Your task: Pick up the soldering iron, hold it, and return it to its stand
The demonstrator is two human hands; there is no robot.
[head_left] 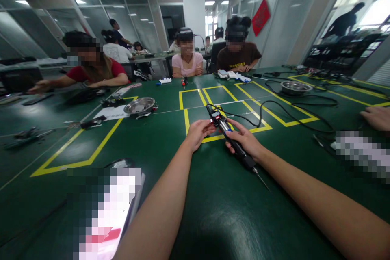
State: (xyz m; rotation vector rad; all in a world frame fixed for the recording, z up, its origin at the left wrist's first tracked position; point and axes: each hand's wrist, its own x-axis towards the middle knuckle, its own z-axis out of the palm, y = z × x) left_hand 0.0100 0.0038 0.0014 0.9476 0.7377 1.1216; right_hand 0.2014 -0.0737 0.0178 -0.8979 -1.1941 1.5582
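In my right hand (243, 140) is a black electric screwdriver (239, 151) with a silver and blue collar, the fingers wrapped round its body. Its long thin bit (262, 179) points toward me, down to the right. At the far end, my left hand (198, 133) has its fingers curled against the part where the cable enters; the exact grip of the fingertips is partly hidden. From that end a black cable (261, 114) loops off to the right over the green table (213, 211). Both hands are above a yellow-taped rectangle (210, 139).
Metal bowls stand left (139, 105) and right (296, 87). A lit screen (112, 211) lies at the lower left. Farther off are a red-handled tool (183, 83), gloves (240, 76) and tangled cables (332, 77). Several people sit across the table; another person's hand (378, 117) rests at right.
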